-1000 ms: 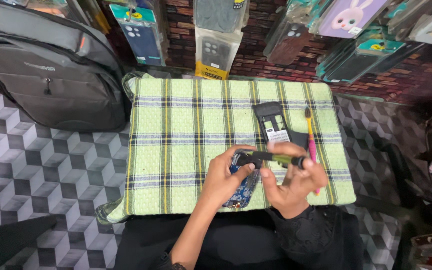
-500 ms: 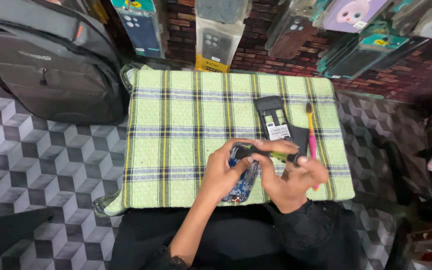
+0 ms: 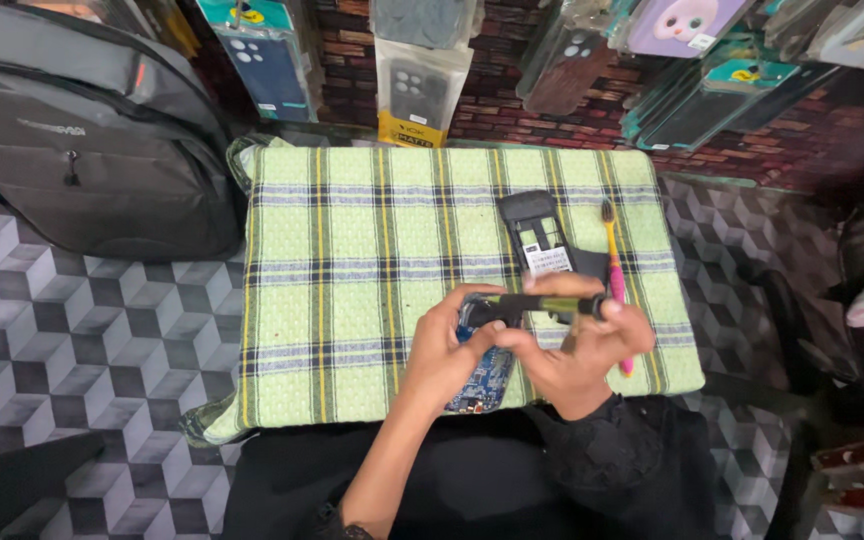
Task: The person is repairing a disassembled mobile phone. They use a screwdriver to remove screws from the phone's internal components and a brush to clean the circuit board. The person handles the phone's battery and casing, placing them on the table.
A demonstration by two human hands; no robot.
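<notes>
Both my hands work near the cloth's [image 3: 352, 300] near edge, left hand [image 3: 442, 350] gripping the circuit board [image 3: 482, 385], right hand [image 3: 577, 355] clasping a screwdriver [image 3: 542, 303] over it, seemingly unscrewing; beyond lie a phone shell [image 3: 537, 235] and toothbrush [image 3: 612, 255].

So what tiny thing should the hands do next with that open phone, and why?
Probably bring the tool's tip down onto the blue circuit board and work there. The left hand already steadies the opened phone on the checked cloth, and the right hand holds a dark screwdriver-like tool lying sideways across it. Exactly what the tip touches is hidden.
</notes>
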